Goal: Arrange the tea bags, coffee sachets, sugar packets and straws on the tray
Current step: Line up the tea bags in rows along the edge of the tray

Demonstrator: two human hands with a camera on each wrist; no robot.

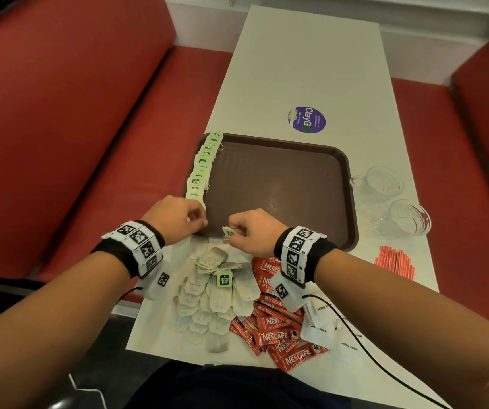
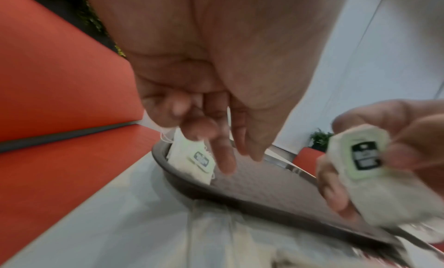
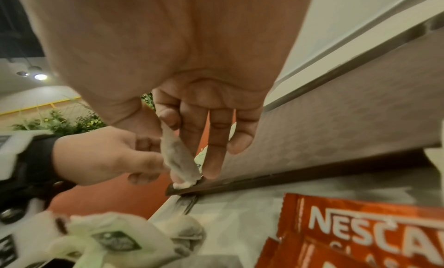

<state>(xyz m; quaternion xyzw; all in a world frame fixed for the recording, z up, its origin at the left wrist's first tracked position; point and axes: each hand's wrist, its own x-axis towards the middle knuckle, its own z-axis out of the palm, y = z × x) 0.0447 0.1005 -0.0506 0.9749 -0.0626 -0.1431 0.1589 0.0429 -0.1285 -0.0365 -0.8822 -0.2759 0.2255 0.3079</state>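
Over textured brown tray [image 1: 281, 184], right hand [image 1: 252, 231] pinching papery tea bag [image 1: 228, 231]

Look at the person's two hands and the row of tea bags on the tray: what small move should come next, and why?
Probably the right hand should set the tea bag it pinches at the near end of the row of tea bags. That row runs along the left rim of the tray and ends by the left hand, and the pile of tea bags is still large.
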